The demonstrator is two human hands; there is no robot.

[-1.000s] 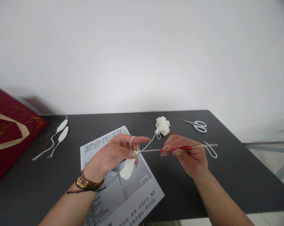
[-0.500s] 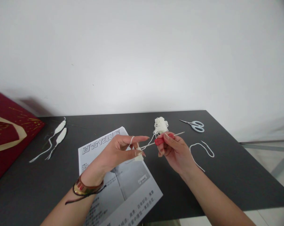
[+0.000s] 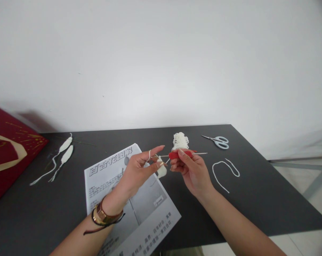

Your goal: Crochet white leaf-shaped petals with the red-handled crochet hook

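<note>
White wall point(image 3: 161, 64) behind, dark worktop point(image 3: 278, 199) running up to it; yarn bundle point(image 3: 180, 140) near the far edge, scissors point(image 3: 220, 142) toward the far right corner. My left hand point(image 3: 138, 170) pinches the small white crocheted piece point(image 3: 162, 171) between thumb and fingertips, index finger stretched out, a loop of yarn point(image 3: 149, 155) round it; the piece hangs by the printed sheet's point(image 3: 155, 217) right edge, well in from the worktop's near edge. My right hand point(image 3: 195, 170) grips the hook point(image 3: 174, 155) by its red handle, shaft roughly level; the stitch at its tip is too small to tell. Judgement: pinch close to the working loop, let the raised index finger set even tension, roll the hook gently so it splits no strand. Bundle's feed runs partly hidden by my right hand; worth checking for snags.
</note>
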